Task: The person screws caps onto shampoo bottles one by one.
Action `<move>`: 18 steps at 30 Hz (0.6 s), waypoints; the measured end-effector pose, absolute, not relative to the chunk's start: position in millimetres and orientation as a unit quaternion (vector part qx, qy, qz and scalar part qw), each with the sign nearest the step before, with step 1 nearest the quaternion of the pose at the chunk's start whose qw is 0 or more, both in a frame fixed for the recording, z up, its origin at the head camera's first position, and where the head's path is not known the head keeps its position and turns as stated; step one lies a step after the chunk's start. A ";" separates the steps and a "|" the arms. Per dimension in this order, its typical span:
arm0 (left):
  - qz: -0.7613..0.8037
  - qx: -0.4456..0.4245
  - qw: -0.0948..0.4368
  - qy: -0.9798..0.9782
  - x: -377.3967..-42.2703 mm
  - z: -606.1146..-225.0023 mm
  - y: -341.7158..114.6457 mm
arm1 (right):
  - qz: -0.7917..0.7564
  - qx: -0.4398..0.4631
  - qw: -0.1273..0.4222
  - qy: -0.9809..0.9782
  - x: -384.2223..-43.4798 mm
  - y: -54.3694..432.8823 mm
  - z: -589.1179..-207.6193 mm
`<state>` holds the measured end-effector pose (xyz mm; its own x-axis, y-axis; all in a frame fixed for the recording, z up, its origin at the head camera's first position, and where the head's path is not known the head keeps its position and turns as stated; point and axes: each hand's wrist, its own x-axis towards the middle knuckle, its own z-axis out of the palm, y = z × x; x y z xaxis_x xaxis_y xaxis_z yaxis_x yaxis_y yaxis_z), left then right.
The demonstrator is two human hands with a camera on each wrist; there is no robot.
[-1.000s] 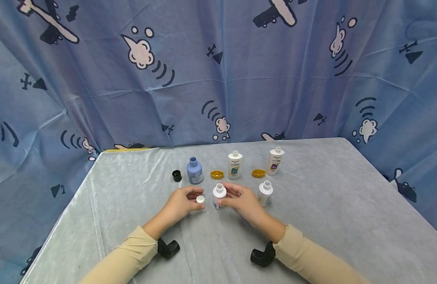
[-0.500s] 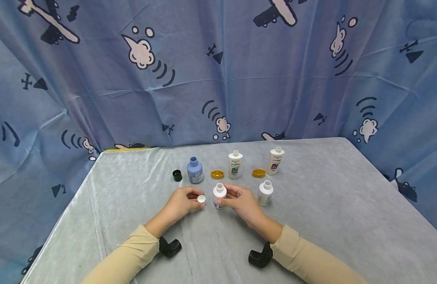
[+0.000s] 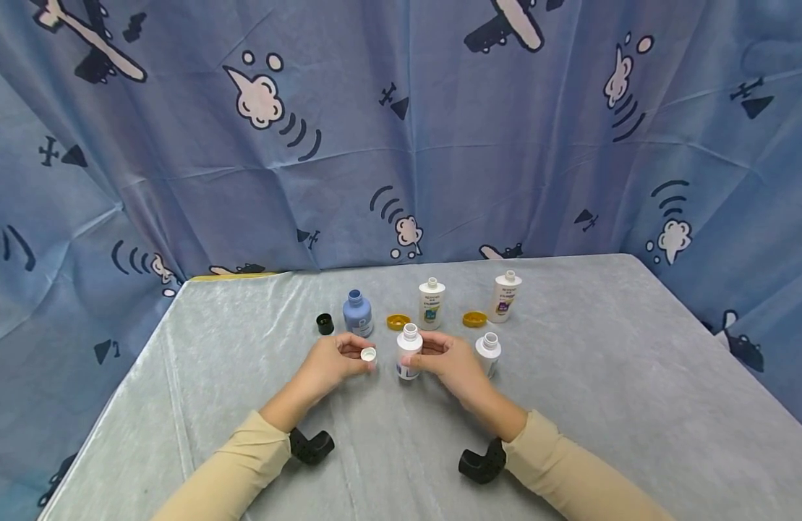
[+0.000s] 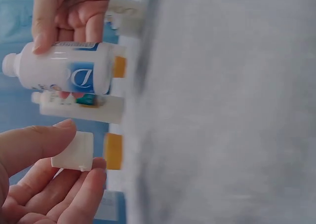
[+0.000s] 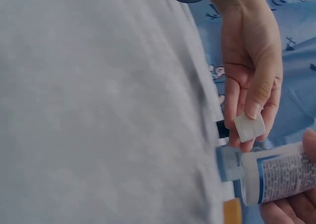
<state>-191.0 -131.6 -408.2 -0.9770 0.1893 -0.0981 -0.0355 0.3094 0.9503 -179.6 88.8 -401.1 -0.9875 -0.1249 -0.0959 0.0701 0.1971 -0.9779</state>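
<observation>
Between thumb and fingers my left hand (image 3: 330,367) pinches a small white screw cap (image 3: 369,355), its hollow side facing up in the head view. My right hand (image 3: 450,364) grips an uncapped white bottle (image 3: 409,352) with a blue-and-white label, held upright just right of the cap. Cap and bottle stand a short gap apart. In the left wrist view the bottle (image 4: 64,68) lies across the picture above the cap (image 4: 74,151). The right wrist view shows small print on the bottle's label (image 5: 289,172).
Behind the hands stand an open blue bottle (image 3: 358,314) and two open white bottles, one central (image 3: 431,304) and one farther right (image 3: 505,297). A black cap (image 3: 325,323) and two yellow caps (image 3: 398,322) lie among them. Another uncapped white bottle (image 3: 488,352) is beside my right hand.
The right hand has raised the white bottle and shifted it slightly right. The left hand has lifted the cap a little. The other bottles and caps have stayed put.
</observation>
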 end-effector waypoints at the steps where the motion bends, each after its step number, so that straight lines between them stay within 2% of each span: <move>1: 0.592 0.046 0.096 0.799 -191.8 -405.6 -131.8 | -0.630 -0.020 0.076 0.772 -179.8 89.8 -398.1; 18: 0.650 0.051 0.070 0.755 -194.3 -365.2 -124.2 | -0.575 -0.084 0.044 0.812 -185.9 110.8 -354.0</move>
